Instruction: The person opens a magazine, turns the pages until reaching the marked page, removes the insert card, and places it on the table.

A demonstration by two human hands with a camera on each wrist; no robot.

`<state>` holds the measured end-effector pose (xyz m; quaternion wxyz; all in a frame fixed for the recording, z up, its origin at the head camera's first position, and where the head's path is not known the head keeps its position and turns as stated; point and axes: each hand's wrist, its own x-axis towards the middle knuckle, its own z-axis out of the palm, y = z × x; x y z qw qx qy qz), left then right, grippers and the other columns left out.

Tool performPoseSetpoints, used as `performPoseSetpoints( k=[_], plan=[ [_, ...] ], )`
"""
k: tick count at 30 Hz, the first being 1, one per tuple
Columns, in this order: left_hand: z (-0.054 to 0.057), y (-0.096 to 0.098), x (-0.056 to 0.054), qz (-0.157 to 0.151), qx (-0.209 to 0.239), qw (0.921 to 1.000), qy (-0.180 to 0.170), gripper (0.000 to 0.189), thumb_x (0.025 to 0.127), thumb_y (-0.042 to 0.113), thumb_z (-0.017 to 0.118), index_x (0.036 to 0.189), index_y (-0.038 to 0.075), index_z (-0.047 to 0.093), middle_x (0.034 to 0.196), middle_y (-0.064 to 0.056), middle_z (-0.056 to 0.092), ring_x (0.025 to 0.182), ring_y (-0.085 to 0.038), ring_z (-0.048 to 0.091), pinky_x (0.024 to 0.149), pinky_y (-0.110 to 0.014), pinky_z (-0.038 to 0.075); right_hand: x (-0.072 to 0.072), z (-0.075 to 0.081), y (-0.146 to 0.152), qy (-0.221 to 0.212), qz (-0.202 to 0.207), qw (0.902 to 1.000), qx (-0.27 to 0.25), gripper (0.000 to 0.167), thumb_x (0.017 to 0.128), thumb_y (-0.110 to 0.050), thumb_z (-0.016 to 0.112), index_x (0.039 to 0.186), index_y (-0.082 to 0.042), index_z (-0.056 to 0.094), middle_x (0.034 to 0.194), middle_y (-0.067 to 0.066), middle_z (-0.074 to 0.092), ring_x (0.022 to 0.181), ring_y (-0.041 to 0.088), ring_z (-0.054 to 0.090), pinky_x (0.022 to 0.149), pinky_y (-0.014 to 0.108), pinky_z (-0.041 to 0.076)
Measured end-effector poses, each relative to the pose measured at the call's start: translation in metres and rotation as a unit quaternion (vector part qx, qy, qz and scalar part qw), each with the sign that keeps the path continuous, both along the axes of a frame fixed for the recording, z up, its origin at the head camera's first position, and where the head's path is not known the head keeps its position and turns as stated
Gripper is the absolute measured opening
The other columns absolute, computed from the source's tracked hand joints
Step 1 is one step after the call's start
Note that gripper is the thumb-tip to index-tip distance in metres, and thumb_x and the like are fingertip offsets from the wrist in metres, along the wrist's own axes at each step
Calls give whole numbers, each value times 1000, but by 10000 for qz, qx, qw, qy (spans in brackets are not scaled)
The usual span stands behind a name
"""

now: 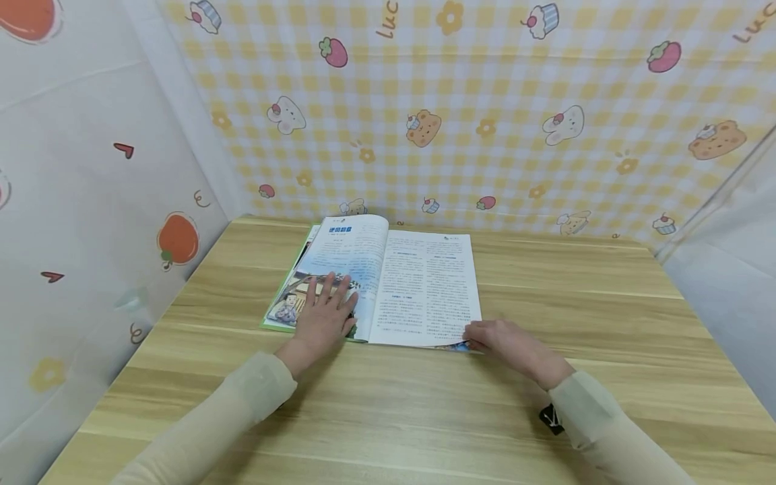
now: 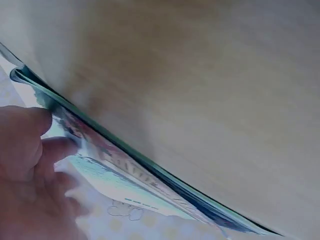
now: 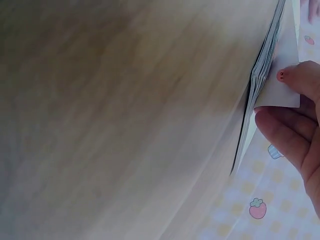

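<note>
An open magazine (image 1: 424, 289) lies on the wooden table, with text on its right page and a blue title over a colour picture on its left. My left hand (image 1: 324, 323) rests on the lower part of the left page with its fingers spread. In the left wrist view, that hand (image 2: 30, 170) lies over the magazine's edge. At the lower right corner, my right hand (image 1: 500, 340) pinches the page. The right wrist view has the lifted page corner (image 3: 282, 95) between thumb and fingers, raised off the other pages. A strip of colour print shows beneath it.
The wooden table (image 1: 606, 323) reaches back to a yellow checked cloth (image 1: 461, 87) with cartoon prints. A white printed cloth (image 1: 91, 222) hangs along the left side. Beneath the right sleeve's cuff is a small black item (image 1: 550, 419) with a white mark.
</note>
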<state>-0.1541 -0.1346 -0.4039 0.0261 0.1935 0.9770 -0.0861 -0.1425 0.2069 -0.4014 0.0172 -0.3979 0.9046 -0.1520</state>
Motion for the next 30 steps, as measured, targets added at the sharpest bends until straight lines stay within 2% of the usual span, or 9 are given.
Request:
performPoseSetpoints(
  k=[4, 6, 9, 11, 16, 21, 24, 27, 30],
  plan=[
    [3, 6, 0, 38, 369, 9984, -433, 52, 102, 30, 38, 145, 3, 33, 150, -15, 34, 136, -35, 33, 114, -53, 16, 1, 0, 1, -36, -67, 10000, -64, 13, 85, -2, 66, 84, -14, 63, 76, -10, 61, 65, 0, 48, 56, 17, 44],
    [4, 8, 0, 88, 642, 9966, -518, 51, 101, 26, 38, 144, -2, 32, 148, -18, 35, 134, -36, 36, 114, -52, 19, 2, 0, 1, 28, -105, 9998, -172, 13, 84, 0, 66, 86, -13, 64, 76, -10, 61, 65, -1, 49, 56, 17, 45],
    [8, 13, 1, 31, 821, 9962, -282, 51, 101, 25, 39, 142, -4, 34, 147, -21, 35, 136, -37, 33, 113, -50, 22, 3, -1, 2, 387, -157, 9984, -390, 16, 81, 2, 69, 91, -10, 65, 76, -7, 62, 66, 1, 53, 58, 18, 48],
    [11, 18, 1, -50, 916, 9957, -150, 52, 101, 27, 39, 142, -5, 34, 148, -22, 33, 139, -37, 28, 114, -49, 22, 5, 0, 1, 726, -208, 9955, -564, 22, 77, 1, 73, 96, -9, 66, 83, -2, 66, 73, 6, 60, 64, 21, 53],
    [16, 43, 3, -453, 815, 9955, -164, 66, 100, 45, 34, 145, -4, 28, 152, -21, 23, 142, -35, 19, 116, -46, 18, 9, 3, 1, 1682, -279, 9819, -826, 44, 66, -1, 81, 107, -5, 66, 109, 12, 68, 99, 26, 66, 79, 36, 55],
    [16, 79, 9, -1157, 917, 9887, -250, 77, 96, 56, 35, 146, -2, 26, 153, -19, 23, 142, -33, 21, 115, -43, 20, 10, 6, -3, 2409, -187, 9639, -1118, 49, 60, 5, 81, 107, -2, 67, 109, 15, 68, 100, 30, 65, 78, 39, 55],
    [18, 98, 13, -1483, 1108, 9826, -161, 72, 96, 52, 39, 145, 0, 30, 152, -17, 27, 141, -31, 25, 114, -41, 24, 8, 8, -6, 2707, -75, 9537, -1308, 42, 64, 7, 78, 104, -1, 68, 107, 15, 69, 98, 30, 66, 77, 38, 55],
    [20, 113, 14, -1653, 1219, 9786, 95, 62, 99, 45, 40, 143, 2, 37, 149, -13, 34, 139, -27, 31, 113, -39, 27, 8, 9, -8, 2963, 11, 9442, -1438, 18, 87, -8, 65, 103, -1, 68, 105, 15, 69, 96, 30, 67, 76, 38, 55],
    [23, 125, 13, -1762, 1193, 9756, 542, 50, 100, 36, 41, 140, 5, 43, 145, -9, 43, 135, -23, 39, 111, -37, 31, 7, 12, -9, 3202, 83, 9340, -1585, 35, 100, -22, 40, 102, 0, 67, 103, 15, 69, 95, 30, 67, 75, 38, 55]
  ],
)
